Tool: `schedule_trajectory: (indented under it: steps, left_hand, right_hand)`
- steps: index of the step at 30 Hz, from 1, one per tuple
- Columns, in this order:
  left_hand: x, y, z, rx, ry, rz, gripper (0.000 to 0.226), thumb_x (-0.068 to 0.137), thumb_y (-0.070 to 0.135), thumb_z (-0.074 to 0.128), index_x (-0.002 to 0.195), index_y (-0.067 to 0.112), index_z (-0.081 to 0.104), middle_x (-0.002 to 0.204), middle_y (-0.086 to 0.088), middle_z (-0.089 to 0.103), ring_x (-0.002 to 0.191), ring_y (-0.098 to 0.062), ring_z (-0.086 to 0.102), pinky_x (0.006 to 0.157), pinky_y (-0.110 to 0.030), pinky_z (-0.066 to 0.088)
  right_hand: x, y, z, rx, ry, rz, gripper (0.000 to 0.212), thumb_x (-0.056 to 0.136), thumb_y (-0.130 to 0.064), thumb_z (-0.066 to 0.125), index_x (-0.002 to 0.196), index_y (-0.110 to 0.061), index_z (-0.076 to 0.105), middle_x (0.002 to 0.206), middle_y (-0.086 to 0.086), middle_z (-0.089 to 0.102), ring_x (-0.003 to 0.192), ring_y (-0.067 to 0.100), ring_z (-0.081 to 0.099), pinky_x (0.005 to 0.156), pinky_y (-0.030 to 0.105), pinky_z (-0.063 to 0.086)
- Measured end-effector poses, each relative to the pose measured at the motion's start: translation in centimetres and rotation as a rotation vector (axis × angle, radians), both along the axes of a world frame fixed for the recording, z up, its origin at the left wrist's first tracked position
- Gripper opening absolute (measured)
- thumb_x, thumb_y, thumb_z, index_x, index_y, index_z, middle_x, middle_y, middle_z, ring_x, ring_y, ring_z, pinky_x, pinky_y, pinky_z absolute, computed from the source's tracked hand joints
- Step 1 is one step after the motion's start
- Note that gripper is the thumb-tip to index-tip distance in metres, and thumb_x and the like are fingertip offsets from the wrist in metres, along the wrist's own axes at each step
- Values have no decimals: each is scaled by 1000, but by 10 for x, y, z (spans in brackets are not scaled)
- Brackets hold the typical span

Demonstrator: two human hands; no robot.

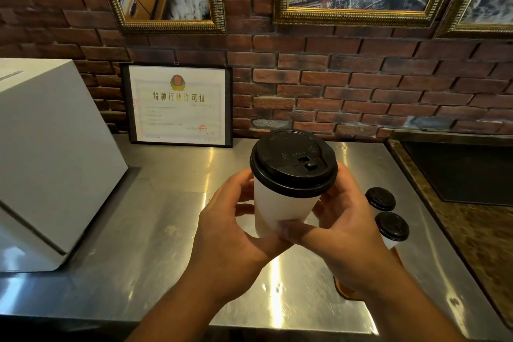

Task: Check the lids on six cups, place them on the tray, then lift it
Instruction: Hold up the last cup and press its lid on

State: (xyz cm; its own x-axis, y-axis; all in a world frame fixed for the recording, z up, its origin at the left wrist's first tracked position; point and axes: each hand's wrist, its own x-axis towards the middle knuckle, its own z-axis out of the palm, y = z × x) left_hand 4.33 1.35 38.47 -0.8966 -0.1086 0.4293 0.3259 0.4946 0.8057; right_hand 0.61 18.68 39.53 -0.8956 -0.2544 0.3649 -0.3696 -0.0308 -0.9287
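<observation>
Both hands hold 1 white cup (277, 208), black lid (293, 164) on, above counter (155, 216) middle. Left hand (233, 233) curls round its left side, right hand (341, 230) wraps its right side, thumb across front. By counter's right edge stand far cup (381, 198) and near cup (392, 226)

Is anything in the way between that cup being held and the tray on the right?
Nothing loose shows between them. The left hand and right hand grip the held cup above the counter. The right forearm hides most of the tray, beside two lidded cups.
</observation>
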Motion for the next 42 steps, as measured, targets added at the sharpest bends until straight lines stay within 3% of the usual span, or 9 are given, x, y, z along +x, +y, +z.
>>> schedule_trajectory:
  steps: [5, 13, 18, 23, 27, 33, 36, 39, 42]
  left_hand:
    - [0, 1, -1, 19, -12, 0, 77, 61, 79, 74, 130, 59, 48, 128, 32, 64, 116, -2, 65, 90, -15, 57]
    - [0, 5, -2, 46, -13, 12, 78, 59, 81, 72, 124, 86, 29, 126, 54, 51, 118, 20, 53, 78, 3, 44]
    - [0, 3, -2, 43, -7, -11, 75, 60, 83, 69, 128, 75, 39, 132, 38, 58, 120, 9, 58, 86, -3, 50]
    - [1, 3, -3, 34, -16, -12, 82, 60, 74, 78, 125, 86, 29, 126, 54, 50, 118, 22, 51, 74, 5, 42]
    - [1, 4, -2, 38, -13, -5, 78, 58, 81, 70, 125, 87, 29, 123, 58, 48, 118, 24, 50, 74, 6, 41]
    - [3, 2, -3, 26, -3, -10, 77, 61, 78, 72, 126, 84, 31, 132, 42, 54, 123, 12, 54, 84, 1, 45]
    - [3, 2, -7, 19, -10, -8, 82, 63, 70, 79, 126, 85, 29, 129, 50, 51, 122, 18, 51, 80, 4, 43]
    - [3, 3, -9, 30, -27, -7, 84, 57, 76, 76, 124, 88, 26, 123, 60, 45, 117, 27, 48, 74, 7, 39]
    - [3, 3, -7, 35, -18, 5, 80, 56, 82, 69, 124, 88, 27, 122, 61, 46, 117, 29, 47, 75, 8, 38]
  right_hand:
    - [1, 1, 4, -15, 2, 20, 81, 65, -23, 94, 129, -57, 60, 133, -18, 69, 127, 3, 63, 89, 10, 53]
    - [2, 0, 3, -5, -15, -25, 82, 58, -29, 97, 123, -61, 59, 130, -20, 70, 124, 0, 64, 85, 9, 54]
    - [5, -3, 3, -19, -24, -20, 80, 61, -31, 95, 126, -60, 60, 132, -20, 69, 126, 1, 63, 90, 13, 54]
    - [6, -3, 4, -54, -29, -16, 78, 58, -26, 96, 121, -57, 64, 127, -17, 72, 121, 4, 67, 83, 14, 58]
    - [7, -6, 3, -28, -11, -39, 81, 57, -30, 97, 124, -56, 61, 128, -18, 71, 122, 3, 66, 85, 14, 57]
    - [8, -6, 6, -20, -16, -16, 81, 60, -33, 99, 127, -58, 60, 130, -18, 70, 124, 3, 64, 88, 12, 55]
    - [9, -6, 7, -33, -19, -15, 81, 57, -37, 100, 126, -55, 62, 130, -16, 71, 124, 4, 65, 88, 15, 56]
    - [10, -8, 7, -33, -21, -41, 80, 54, -35, 99, 121, -57, 63, 127, -17, 72, 122, 2, 66, 85, 12, 56]
    - [11, -9, 8, -49, -26, -21, 83, 53, -48, 100, 126, -54, 62, 130, -15, 71, 124, 5, 65, 88, 14, 56]
